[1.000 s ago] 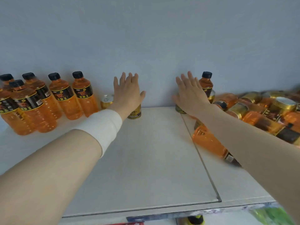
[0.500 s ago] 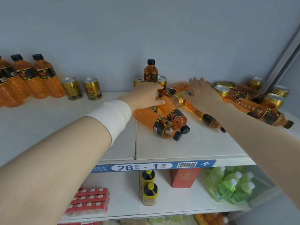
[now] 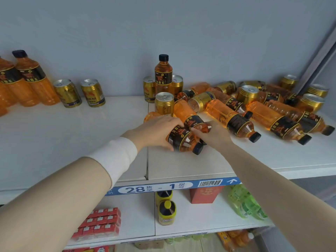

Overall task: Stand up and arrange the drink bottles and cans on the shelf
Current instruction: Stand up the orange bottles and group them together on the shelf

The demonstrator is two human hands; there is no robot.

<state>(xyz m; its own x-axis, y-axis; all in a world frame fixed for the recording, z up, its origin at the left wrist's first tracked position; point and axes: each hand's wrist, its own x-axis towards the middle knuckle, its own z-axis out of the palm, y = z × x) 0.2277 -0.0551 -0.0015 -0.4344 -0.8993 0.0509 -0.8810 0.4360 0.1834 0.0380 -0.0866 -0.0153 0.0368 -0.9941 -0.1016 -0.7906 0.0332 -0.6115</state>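
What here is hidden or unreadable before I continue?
Head view:
- Left bottles: cut by the left edge, count unknown.
- Front bottle: body mostly under the left hand.
- Right hand: fingertips hidden between bottles, grip unclear.
- Far right cans: blurred, labels unreadable.

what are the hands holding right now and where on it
The left hand grips the nearest lying bottle round its labelled middle. The right hand holds the bottle behind it near its neck end.
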